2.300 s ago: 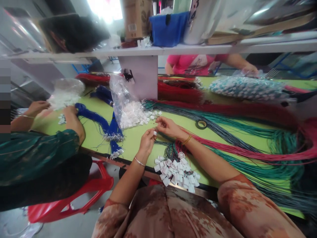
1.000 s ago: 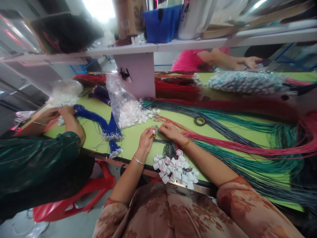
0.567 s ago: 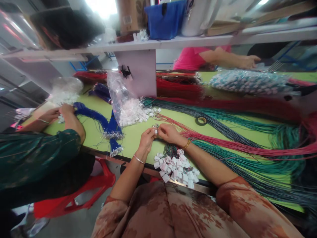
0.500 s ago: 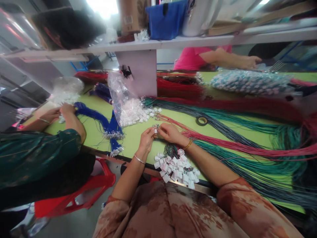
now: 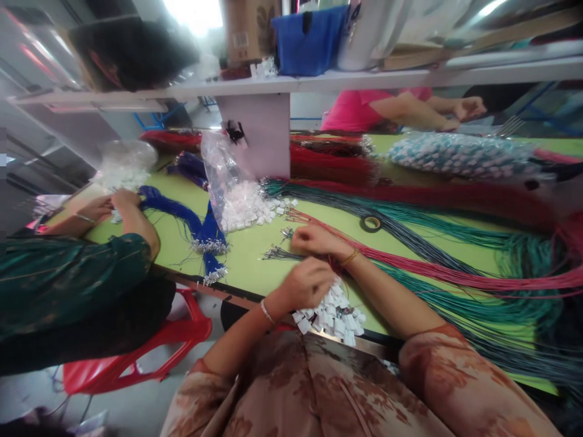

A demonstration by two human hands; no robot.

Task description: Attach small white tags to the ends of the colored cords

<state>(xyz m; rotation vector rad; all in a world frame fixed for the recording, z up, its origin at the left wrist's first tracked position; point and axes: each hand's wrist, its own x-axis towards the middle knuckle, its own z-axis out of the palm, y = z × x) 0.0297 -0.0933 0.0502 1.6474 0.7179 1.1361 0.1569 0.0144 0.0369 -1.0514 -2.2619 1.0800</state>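
Observation:
My right hand (image 5: pixel 317 240) is closed above the table, its fingers pinched together. Green wires (image 5: pixel 286 233) with bare metal tips poke out at its fingertips. Just below and nearer to me, my left hand (image 5: pixel 308 283) is curled shut over the pile of white plastic connectors (image 5: pixel 334 312); whatever its fingers grip is hidden. Dark wire ends with metal terminals (image 5: pixel 276 253) lie on the table left of my hands. Red wires (image 5: pixel 314 220) run behind and under my right hand toward the right.
A clear bag of white connectors (image 5: pixel 234 200) stands behind my hands, and a roll of black tape (image 5: pixel 370 223) lies to the right. Blue wire bundles (image 5: pixel 182 221) lie left, near a co-worker's hands (image 5: pixel 116 206). A shelf (image 5: pixel 255 86) crosses above, carrying a blue bin (image 5: pixel 310 42).
My left hand has left the white connector held beside my right fingertips and moved down and right over the connector pile; the connector no longer shows there. My right hand has barely moved.

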